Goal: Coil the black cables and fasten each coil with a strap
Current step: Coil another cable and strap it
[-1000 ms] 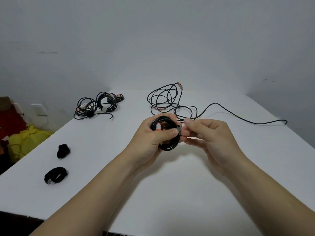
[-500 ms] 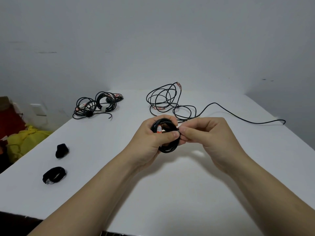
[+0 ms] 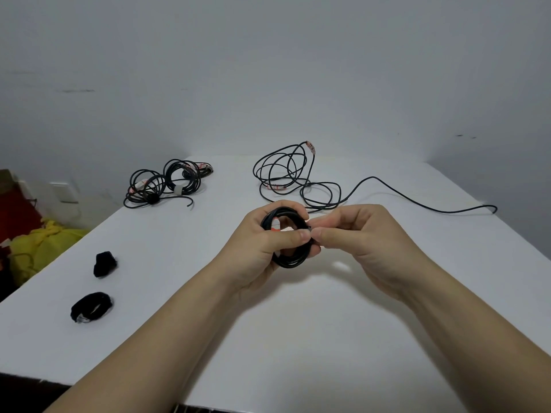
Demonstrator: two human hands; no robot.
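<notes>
Black cable, wound into a small coil (image 3: 293, 261), sits upright in your left hand (image 3: 259, 251) above the white table (image 3: 298, 347). Your fingers curl round behind the ring and your thumb presses across its front. An orange-and-white tag (image 3: 275, 225) shows inside the ring, just above that thumb.

Your right hand (image 3: 366, 236) pinches the coil's right edge, thumb and forefinger tip meeting the tip of your left thumb, the other fingers curled into the palm. A tiny grey bit sits between the tips; you cannot tell what it is.

Beyond your fingertips a loose cable (image 3: 286, 174) lies in tangled loops on the table, its tail running out past your right knuckles toward the table's far right edge.

Beyond your left knuckles and further left, coiled bundles (image 3: 167, 186) rest near the far corner, one bound with a pale strap (image 3: 178, 189).

Left of your left forearm lie a black lump (image 3: 104, 263) and, nearer you, a black loop (image 3: 91, 307), apart from each other. Off the table's left edge sits a yellow bag (image 3: 44, 242).
</notes>
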